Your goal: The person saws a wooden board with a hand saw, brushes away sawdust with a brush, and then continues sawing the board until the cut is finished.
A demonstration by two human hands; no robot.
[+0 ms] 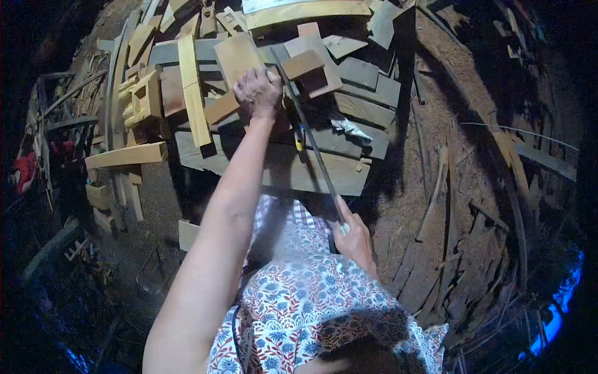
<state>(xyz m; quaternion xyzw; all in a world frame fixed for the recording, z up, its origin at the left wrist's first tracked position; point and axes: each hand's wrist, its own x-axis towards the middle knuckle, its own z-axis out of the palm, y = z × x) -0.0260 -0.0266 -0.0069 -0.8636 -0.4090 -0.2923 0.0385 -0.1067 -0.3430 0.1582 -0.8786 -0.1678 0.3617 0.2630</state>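
Observation:
My left hand (258, 93) is closed over the near end of a light wooden board (235, 55) lying on the plank bench (314, 165). Its fingertips are beside a long, thin dark bar (314, 143), which runs diagonally from the bench toward my body. Around the bar's near end, my right hand (354, 237) is wrapped, with something pale green partly showing between the fingers. A small brown wood block (303, 63) sits right of the bar. Below it are a yellow-and-black tool (299, 142) and a crumpled white cloth or paper (352, 129).
Yellow wood strips (194, 93) and a notched wooden piece (142, 103) lie on the left. A board (128, 156) juts out at the left edge. Long scraps (445, 193) are scattered on the ground at right. A pale curved timber (308, 14) lies at the back.

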